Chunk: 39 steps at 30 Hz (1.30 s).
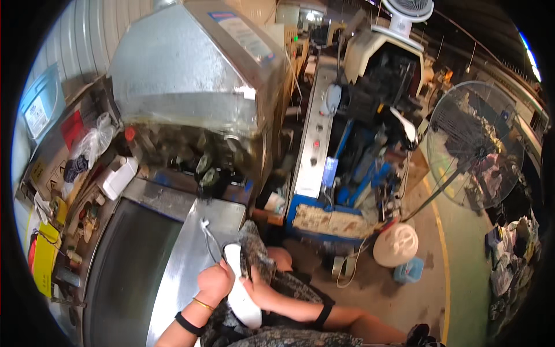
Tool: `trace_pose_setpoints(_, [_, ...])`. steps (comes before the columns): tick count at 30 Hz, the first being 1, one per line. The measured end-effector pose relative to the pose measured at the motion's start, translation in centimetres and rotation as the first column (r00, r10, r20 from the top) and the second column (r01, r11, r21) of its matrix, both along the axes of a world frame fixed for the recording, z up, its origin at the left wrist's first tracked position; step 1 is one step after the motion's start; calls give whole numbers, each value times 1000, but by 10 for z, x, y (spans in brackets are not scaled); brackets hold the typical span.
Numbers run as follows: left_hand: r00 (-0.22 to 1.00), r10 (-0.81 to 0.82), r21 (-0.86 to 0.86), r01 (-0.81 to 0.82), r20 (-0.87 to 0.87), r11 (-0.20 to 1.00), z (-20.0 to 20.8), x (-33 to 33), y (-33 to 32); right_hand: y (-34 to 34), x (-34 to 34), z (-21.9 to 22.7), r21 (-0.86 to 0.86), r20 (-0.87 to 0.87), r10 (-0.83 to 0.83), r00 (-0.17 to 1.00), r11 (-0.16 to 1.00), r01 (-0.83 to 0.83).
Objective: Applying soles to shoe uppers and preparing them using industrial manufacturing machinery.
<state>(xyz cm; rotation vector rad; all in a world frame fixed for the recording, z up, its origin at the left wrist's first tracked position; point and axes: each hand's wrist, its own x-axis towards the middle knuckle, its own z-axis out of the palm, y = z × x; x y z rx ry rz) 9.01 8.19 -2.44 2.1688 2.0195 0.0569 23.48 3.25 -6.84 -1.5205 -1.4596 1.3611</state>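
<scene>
A long white shoe-shaped piece (243, 303) lies lengthwise over my lap, close to the metal table's edge. My left hand (217, 281) is closed against its left side. From the other side, my right hand (257, 291) grips the piece's edge, its fingers partly hidden behind the white surface. A thin grey rod or cord with a pale tip (209, 238) runs from the table top down to my left fist; whether the fist holds it too, I cannot make out. Dark patterned cloth (254, 248) covers my legs behind the piece.
A shiny metal table (188, 260) borders a dark conveyor belt (130, 277) on my left, under a large metal hood (185, 69). Ahead right stands a blue-framed machine (329, 217). A white jug (395, 245), a blue container (409, 270) and a standing fan (477, 144) are at right.
</scene>
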Motion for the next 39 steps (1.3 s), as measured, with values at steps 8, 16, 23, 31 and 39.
trace_pose_setpoints(8, [938,-225,-493,331,262,805,55,-13,9,1,9,-29,132,-299,-52,953,987,95])
trace_pose_setpoints(16, [54,602,-499,620,797,605,14,-37,-47,46,81,58,301,312,-92,946,953,-6])
trace_pose_setpoints(23, [666,10,-442,483,746,756,-3,-30,-75,160,-20,34,174,697,293,655,816,-551])
trace_pose_setpoints(31, [673,-198,-76,355,712,932,32,-24,-68,182,-117,-54,26,806,274,525,870,-493])
trace_pose_setpoints(39, [245,-575,93,864,780,494,-21,-51,-15,158,-29,18,-265,-478,252,841,872,-412])
